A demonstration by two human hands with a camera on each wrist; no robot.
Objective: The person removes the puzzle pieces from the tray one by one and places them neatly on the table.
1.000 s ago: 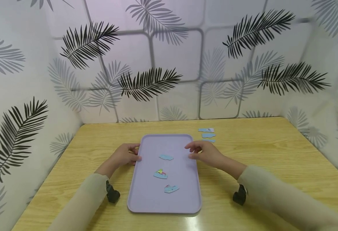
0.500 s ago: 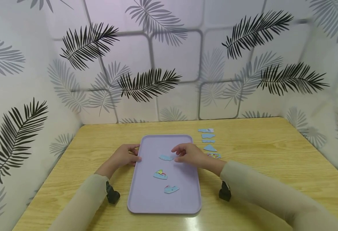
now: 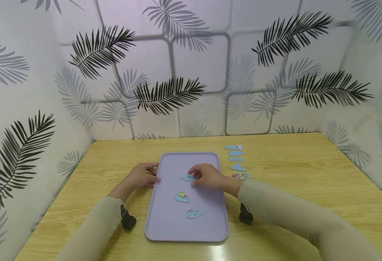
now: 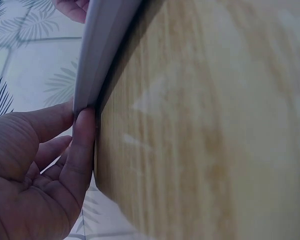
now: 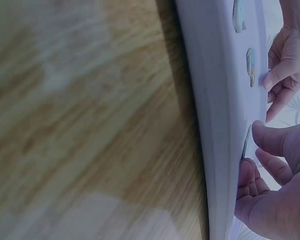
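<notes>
Right hand [image 3: 208, 177] has moved left over tray [image 3: 184, 230], fingers bent, thumb and fingertips pinching right end of farthest blue piece [image 3: 186, 177]; piece extends leftward, long axis crosswise. Left hand [image 3: 140, 175], farther off, grips tray's left rim.

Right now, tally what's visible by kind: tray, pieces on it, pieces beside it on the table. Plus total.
Tray: 1
Tray pieces: 3
Table pieces: 5
Total: 9 visible
</notes>
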